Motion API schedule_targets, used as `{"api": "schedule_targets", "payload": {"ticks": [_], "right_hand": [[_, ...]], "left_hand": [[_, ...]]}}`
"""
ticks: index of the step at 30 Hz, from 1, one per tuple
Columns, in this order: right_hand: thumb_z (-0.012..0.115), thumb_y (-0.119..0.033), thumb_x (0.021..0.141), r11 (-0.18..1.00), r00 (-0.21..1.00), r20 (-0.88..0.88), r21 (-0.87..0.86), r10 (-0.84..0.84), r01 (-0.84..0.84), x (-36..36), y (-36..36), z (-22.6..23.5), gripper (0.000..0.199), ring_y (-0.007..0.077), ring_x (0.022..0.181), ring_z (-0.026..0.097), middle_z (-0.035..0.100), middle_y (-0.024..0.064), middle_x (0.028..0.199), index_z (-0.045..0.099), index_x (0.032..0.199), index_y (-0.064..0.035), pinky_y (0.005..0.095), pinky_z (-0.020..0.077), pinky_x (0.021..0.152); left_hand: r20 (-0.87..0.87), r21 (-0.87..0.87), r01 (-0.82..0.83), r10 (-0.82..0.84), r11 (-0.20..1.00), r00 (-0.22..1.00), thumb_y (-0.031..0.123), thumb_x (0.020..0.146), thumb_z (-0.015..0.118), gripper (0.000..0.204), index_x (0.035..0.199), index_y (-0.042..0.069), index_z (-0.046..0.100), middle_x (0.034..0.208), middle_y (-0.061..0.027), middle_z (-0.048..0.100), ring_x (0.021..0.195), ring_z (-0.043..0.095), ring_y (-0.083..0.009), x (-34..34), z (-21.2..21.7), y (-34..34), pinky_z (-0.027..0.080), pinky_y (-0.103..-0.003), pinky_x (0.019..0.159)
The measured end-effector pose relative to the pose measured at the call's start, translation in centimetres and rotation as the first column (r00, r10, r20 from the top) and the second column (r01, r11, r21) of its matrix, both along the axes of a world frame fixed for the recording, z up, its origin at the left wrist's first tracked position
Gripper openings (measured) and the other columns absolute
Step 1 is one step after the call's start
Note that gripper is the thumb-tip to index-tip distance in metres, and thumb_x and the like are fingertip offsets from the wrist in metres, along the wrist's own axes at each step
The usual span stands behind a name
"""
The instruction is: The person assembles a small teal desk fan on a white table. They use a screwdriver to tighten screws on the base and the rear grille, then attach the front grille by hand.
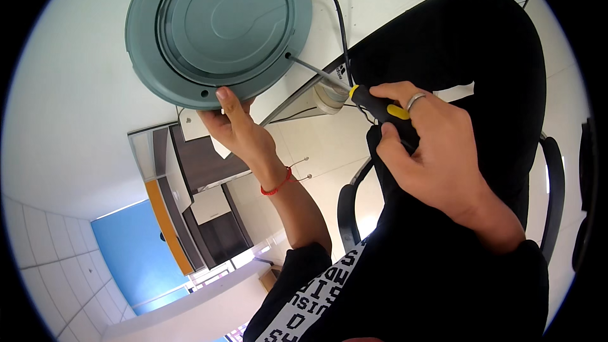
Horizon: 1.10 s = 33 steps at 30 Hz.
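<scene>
In the head view, a grey-green round base sits upper left of centre, above the left hand, its thumb and fingers clasping the lower rim. Right of centre, the right hand grips a screwdriver, tip at a rim hole.

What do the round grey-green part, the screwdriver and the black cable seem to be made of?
Round part: probably moulded plastic, satin, from its even colour and smooth ridges. Screwdriver shaft: likely metal, slim and grey; handle: plastic or rubber, unclear which, black with yellow accents. Cable: apparently rubber or plastic sheathing, smoothly curved.
</scene>
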State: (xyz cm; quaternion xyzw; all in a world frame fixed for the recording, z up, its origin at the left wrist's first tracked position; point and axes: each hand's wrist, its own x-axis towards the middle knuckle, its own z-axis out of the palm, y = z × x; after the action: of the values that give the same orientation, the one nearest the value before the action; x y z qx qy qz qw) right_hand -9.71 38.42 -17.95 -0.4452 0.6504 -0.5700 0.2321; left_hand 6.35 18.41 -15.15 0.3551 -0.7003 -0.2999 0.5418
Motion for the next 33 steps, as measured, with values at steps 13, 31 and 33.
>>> {"api": "schedule_targets", "payload": {"ticks": [13, 31, 33], "right_hand": [[0.069, 0.001, 0.079, 0.970, 0.988, 0.053, -0.191, -0.143, 0.150, 0.4, 0.3, -1.8, 0.050, 0.0203, 0.091, 0.057, 0.048, 0.0175, 0.115, 0.055, 0.127, -0.0005, 0.0265, 0.0491, 0.065], [0.052, -0.014, 0.102, 0.966, 0.982, 0.182, -0.237, -0.057, 0.100, -0.6, 0.8, -4.0, 0.051, 0.0147, 0.070, 0.056, 0.054, 0.0154, 0.100, 0.032, 0.145, 0.0031, 0.0274, 0.0448, 0.060], [0.052, -0.016, 0.102, 0.921, 0.972, 0.188, -0.335, -0.141, 0.199, -0.1, 0.1, -4.4, 0.055, 0.0146, 0.071, 0.056, 0.053, 0.0169, 0.103, 0.028, 0.148, 0.0023, 0.0271, 0.0453, 0.061]], "left_hand": [[0.003, 0.005, -0.015, 0.015, 1.000, 1.000, 0.032, 0.104, 0.057, 0.048, 0.138, 0.000, 0.045, 0.135, -0.0165, 0.057, 0.119, 0.062, -0.0260, 0.5, -0.7, -0.2, 0.059, -0.043, 0.090], [-0.083, 0.061, 0.018, -0.013, 0.998, 0.997, 0.032, 0.100, 0.065, 0.050, 0.135, 0.000, 0.049, 0.131, -0.0133, 0.060, 0.114, 0.064, -0.0238, 0.0, -0.5, 0.5, 0.058, -0.041, 0.088], [-0.083, 0.066, 0.014, -0.008, 0.998, 0.996, 0.032, 0.100, 0.065, 0.050, 0.135, 0.000, 0.050, 0.131, -0.0129, 0.061, 0.113, 0.064, -0.0233, -0.2, -0.6, 0.5, 0.058, -0.041, 0.088]]}}
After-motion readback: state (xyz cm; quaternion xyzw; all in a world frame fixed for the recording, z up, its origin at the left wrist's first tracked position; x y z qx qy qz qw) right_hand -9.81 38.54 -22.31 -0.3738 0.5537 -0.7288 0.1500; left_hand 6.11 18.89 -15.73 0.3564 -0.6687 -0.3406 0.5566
